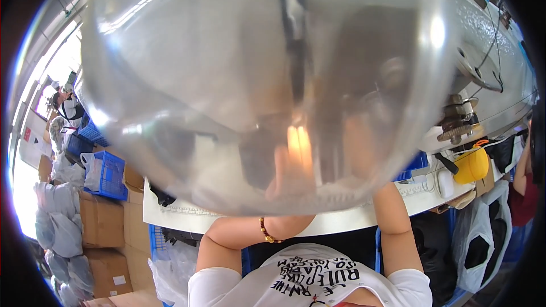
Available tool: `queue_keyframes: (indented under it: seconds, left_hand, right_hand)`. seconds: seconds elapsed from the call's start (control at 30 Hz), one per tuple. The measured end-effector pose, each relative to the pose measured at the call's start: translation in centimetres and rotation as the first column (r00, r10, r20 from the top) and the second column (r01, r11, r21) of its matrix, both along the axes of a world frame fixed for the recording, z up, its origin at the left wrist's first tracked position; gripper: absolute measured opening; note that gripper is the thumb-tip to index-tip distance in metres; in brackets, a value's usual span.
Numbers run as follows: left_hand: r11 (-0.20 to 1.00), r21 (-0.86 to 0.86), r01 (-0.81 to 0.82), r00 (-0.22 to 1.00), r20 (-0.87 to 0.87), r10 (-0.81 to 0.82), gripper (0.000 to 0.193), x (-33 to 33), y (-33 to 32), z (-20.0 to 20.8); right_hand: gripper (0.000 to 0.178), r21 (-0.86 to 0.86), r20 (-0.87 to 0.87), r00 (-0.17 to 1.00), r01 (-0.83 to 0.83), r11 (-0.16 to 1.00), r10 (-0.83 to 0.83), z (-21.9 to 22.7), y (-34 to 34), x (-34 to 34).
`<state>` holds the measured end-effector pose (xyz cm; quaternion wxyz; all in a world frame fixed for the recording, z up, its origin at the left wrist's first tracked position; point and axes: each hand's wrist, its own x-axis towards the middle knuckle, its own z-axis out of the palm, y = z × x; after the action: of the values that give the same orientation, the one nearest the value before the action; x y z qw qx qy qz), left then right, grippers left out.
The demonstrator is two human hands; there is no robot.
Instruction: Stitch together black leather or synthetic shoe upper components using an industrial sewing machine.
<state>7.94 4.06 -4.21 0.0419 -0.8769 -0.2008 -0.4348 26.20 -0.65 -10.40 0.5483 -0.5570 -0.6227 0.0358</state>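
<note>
A large, shiny, rounded grey-silver surface looms very close and out of focus, covering most of the work area. Behind its lower edge stretches a white tabletop. My left forearm, with a beaded bracelet at the wrist, bends inward across the table's front edge. The right forearm reaches straight forward under the same surface. Both hands are hidden there, so I cannot make out their fingers or anything they touch. Blurred skin-toned and bright patches show in the surface.
Metal machine parts with threads stand at the right, near a yellow container. Blue crates, cardboard boxes and plastic bags crowd the left. One person is far left; another's dark red sleeve shows at far right.
</note>
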Motion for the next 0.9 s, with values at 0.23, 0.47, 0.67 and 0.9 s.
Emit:
queue_keyframes:
  seconds: [0.23,0.47,0.67,0.9]
  left_hand:
    - [0.994,-0.037,0.099,0.994,-0.033,-0.1,0.024,-0.3,0.6,0.6]
    - [0.982,-0.011,0.191,0.979,-0.068,-0.191,0.029,-1.2,1.9,0.8]
    - [0.966,0.05,0.254,0.965,-0.086,-0.249,0.033,-1.8,3.3,0.6]
    - [0.946,0.02,0.325,0.941,-0.103,-0.321,0.024,-2.0,4.1,0.8]
  right_hand:
    - [0.048,0.016,-0.089,0.996,-0.01,1.0,0.011,-1.1,-0.1,0.2]
    - [0.043,-0.026,-0.008,0.997,0.08,0.996,-0.08,1.0,-0.7,-1.3]
    - [0.028,0.052,0.151,0.976,0.148,0.988,-0.155,3.0,-2.1,-3.0]
    - [0.017,-0.002,0.273,0.941,0.207,0.978,-0.199,3.8,-2.5,-5.0]
